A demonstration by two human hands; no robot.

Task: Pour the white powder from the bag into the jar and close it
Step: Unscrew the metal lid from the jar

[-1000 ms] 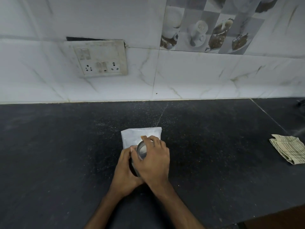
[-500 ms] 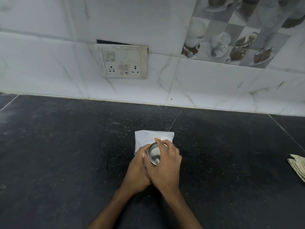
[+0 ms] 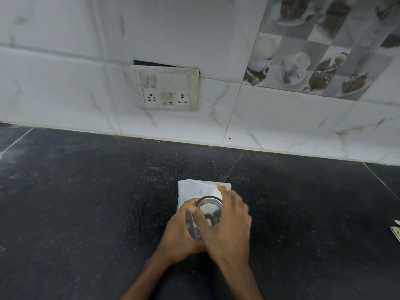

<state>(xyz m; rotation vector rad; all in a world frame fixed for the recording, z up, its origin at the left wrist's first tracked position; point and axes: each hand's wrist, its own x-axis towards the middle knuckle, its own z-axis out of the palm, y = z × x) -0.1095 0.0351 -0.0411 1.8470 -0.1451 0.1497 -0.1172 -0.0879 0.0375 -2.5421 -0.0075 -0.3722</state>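
Counter: dark speckled stone counter [image 3: 86,213] under both your hands, dusted with pale specks around your fingers.
Switchboard: white socket panel [image 3: 165,88] on the tiled wall [image 3: 65,87], well beyond your fingertips and slightly to their left.
Left hand: your left hand [image 3: 179,232] wraps the left wall of the jar, fingers curled round the glass and holding it; the thumb lies at the rim.
Jar: clear glass jar [image 3: 205,217] sits between your two hands, tilted with its mouth towards the wall; pale patches show through the opening, and you cannot tell whether they are powder or glare. Whether a lid is fitted cannot be told.
Bag: white bag [image 3: 194,189] lies flat on the counter just beyond your fingertips, its near edge hidden behind the jar.
Right hand: your right hand [image 3: 229,226] covers the jar's right side, fingers bent over it in a grip; the index fingertip reaches over the bag.
Cloth: folded striped cloth [image 3: 395,232] at the frame's right edge, well apart from your right fingers.
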